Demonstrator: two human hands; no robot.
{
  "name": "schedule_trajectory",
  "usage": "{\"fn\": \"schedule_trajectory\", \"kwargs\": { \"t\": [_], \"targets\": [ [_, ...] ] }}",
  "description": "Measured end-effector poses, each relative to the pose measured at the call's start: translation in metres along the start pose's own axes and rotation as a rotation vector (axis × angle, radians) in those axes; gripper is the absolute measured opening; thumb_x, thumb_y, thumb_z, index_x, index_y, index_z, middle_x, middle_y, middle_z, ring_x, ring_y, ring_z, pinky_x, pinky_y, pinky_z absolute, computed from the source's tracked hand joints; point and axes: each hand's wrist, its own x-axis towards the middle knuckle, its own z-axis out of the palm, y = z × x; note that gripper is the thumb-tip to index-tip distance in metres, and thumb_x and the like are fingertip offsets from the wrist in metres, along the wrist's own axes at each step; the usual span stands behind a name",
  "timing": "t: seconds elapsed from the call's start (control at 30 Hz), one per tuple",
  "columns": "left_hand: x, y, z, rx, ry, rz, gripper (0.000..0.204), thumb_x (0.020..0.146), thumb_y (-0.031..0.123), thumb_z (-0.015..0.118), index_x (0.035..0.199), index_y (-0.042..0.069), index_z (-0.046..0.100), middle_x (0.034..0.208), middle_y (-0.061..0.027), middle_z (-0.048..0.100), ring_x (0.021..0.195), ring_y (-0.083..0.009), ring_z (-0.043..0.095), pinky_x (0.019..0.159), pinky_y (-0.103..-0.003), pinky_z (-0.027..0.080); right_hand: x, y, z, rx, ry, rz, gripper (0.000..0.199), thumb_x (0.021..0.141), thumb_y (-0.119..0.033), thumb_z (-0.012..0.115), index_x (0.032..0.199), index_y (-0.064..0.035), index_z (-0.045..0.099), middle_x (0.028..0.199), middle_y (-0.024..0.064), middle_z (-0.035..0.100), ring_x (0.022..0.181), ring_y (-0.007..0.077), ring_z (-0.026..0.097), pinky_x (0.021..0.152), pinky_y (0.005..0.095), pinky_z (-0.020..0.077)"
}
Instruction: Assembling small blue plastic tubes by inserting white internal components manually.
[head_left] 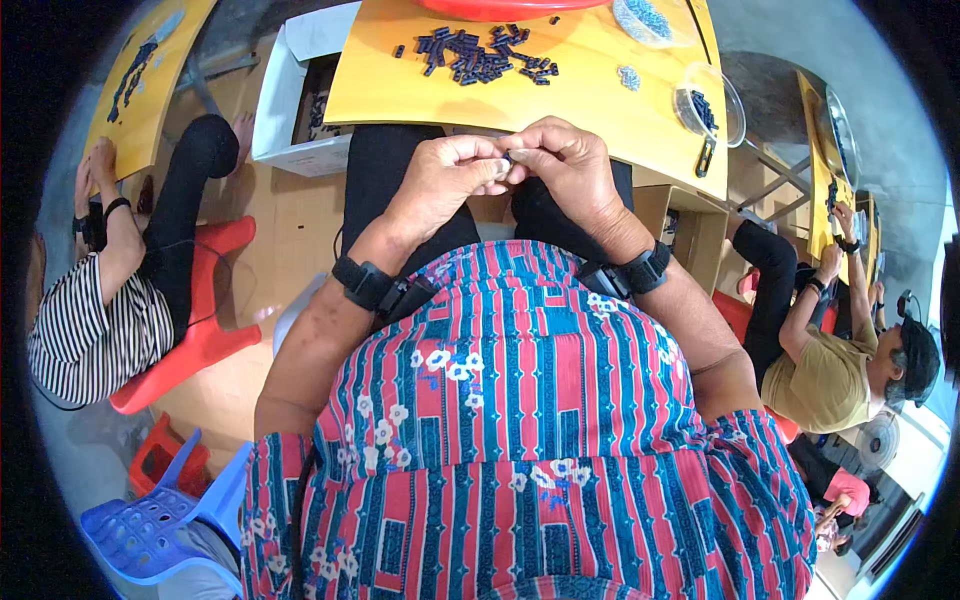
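Note:
My left hand (445, 178) and my right hand (572, 168) meet just off the near edge of the yellow table (390, 100), above my lap. Thumbs and fingertips of both are pinched together around a small dark piece (509, 158), mostly covered by the fingers. Its exact kind is too small to make out. Beyond my hands, a loose pile of small dark blue-black plastic parts (478, 56) lies spread on the tabletop. To its right is a little heap of small silvery pieces (628, 78).
A clear tub (735, 115) with dark parts stands at the table's right edge, by a black tool (706, 157). Farther back are a tub of small bluish pieces (645, 20) and a red basin (510, 8). An open white box (300, 150) sits left; co-workers sit on both sides.

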Motion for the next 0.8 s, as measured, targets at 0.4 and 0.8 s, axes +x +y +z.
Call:
{"fn": "schedule_trajectory", "kwargs": {
  "t": [0.4, 0.8],
  "targets": [
    [0.014, 0.002, -0.006, 0.067, 0.013, 0.074, 0.015, 0.091, 0.011, 0.059, 0.099, -0.001, 0.064, 0.091, -0.0073, 0.068, 0.083, -0.0117, 0.064, 0.074, -0.023, 0.052, 0.01, 0.008, -0.009, -0.044, -0.045, -0.04, 0.019, 0.086, 0.001, 0.058, 0.101, -0.0017, 0.069, 0.095, 0.0064, 0.061, 0.081, 0.0116, 0.062, 0.075, 0.0231, 0.0528],
    [0.062, 0.0, -0.007, 0.715, 0.199, 0.375, 0.012, 0.077, 0.012, 0.07, 0.081, 0.002, 0.065, 0.07, -0.0066, 0.061, 0.065, -0.0136, 0.06, 0.062, -0.028, 0.047, 0.031, 0.028, -0.025, 0.128, 0.05, 0.202, 0.018, 0.091, -0.008, 0.058, 0.103, 0.0014, 0.067, 0.088, 0.0067, 0.063, 0.076, 0.012, 0.063, 0.07, 0.0236, 0.0544]
  ]
}}
